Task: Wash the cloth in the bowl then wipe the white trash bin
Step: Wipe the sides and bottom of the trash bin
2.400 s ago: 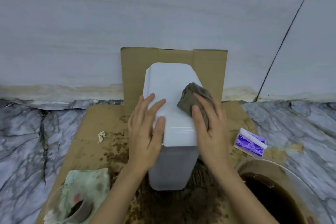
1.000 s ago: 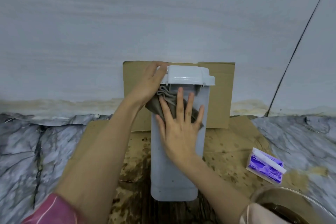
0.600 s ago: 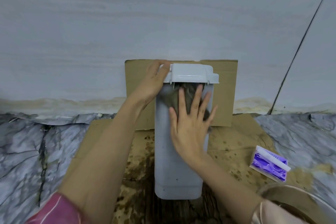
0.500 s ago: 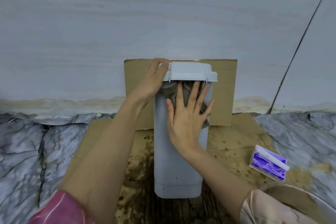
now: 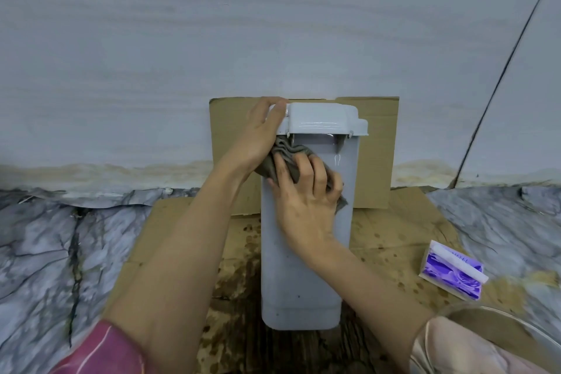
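Cloth [image 5: 280, 158] and white bin [image 5: 303, 267] sit dead centre, but let's sweep across from the left: grey marbled floor [image 5: 45, 252] runs along that side, meeting a pale wall [image 5: 273, 24] with a yellowish stain at its foot. Next, a pink sleeve [image 5: 100, 352] at the bottom edge, and the bare forearm rising from it up to the left hand [image 5: 258, 133], whose fingers curl round the top left corner of the bin's lid [image 5: 321, 121], thumb hooked over the lid's edge, gripping it. Flat cardboard [image 5: 188, 231], spotted and soaked dark brown near the bottom, lies under everything, and another piece of cardboard [image 5: 379, 146] stands upright against the wall behind the bin. Now the bin itself, tall and narrow, its front face towards the camera, base at the near end. The grey-brown cloth is bunched against the upper front of the bin, just below the lid, wedged between the two hands. The right hand [image 5: 306, 200] lies on it with fingers bent, knuckles raised, gathering the fabric and pressing it to the plastic; a corner of cloth pokes out past the little finger. Further right, a small purple-and-white packet [image 5: 452, 270] rests on the cardboard edge, well apart from the bin. At the bottom right corner, a pale satin sleeve [image 5: 449, 346] and the curved rim of a bowl [image 5: 516, 322], only partly in view.
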`<state>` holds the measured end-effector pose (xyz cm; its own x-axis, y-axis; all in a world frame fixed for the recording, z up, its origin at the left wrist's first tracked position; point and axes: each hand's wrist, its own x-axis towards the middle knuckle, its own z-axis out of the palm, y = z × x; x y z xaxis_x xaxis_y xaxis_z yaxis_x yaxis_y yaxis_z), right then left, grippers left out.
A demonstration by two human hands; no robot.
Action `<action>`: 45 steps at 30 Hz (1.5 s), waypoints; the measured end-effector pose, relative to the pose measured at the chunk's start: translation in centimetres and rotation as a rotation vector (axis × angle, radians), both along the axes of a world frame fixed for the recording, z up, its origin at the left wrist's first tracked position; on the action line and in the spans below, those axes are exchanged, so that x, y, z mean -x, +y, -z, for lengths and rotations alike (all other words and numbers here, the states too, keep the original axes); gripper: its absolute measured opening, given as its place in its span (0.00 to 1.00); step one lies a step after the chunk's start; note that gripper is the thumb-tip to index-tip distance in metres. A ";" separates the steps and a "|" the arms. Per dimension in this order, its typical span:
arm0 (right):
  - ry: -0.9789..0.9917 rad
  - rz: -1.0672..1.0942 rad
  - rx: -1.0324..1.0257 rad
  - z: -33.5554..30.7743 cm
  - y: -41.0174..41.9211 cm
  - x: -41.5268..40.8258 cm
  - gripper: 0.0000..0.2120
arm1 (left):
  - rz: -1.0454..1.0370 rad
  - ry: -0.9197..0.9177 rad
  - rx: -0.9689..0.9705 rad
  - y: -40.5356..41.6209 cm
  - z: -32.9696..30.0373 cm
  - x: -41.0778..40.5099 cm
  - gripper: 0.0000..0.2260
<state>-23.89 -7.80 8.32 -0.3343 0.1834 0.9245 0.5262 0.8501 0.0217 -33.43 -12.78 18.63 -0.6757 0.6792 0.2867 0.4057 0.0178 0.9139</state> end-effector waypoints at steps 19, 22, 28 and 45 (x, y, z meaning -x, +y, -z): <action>-0.168 -0.084 -0.023 0.5 -1.1 -3.6 0.24 | 0.019 0.016 0.013 0.0 0.2 0.4 0.15; -0.159 -0.123 -0.019 -2.6 -1.1 -1.0 0.23 | 0.010 -0.030 0.035 0.3 0.2 0.8 0.15; -0.115 -0.004 0.175 -1.9 -2.0 -0.7 0.24 | 0.030 0.028 0.029 0.9 0.1 0.1 0.15; -0.150 -0.215 0.095 0.4 1.1 -4.0 0.29 | -0.011 -0.017 -0.036 0.4 0.3 -0.3 0.13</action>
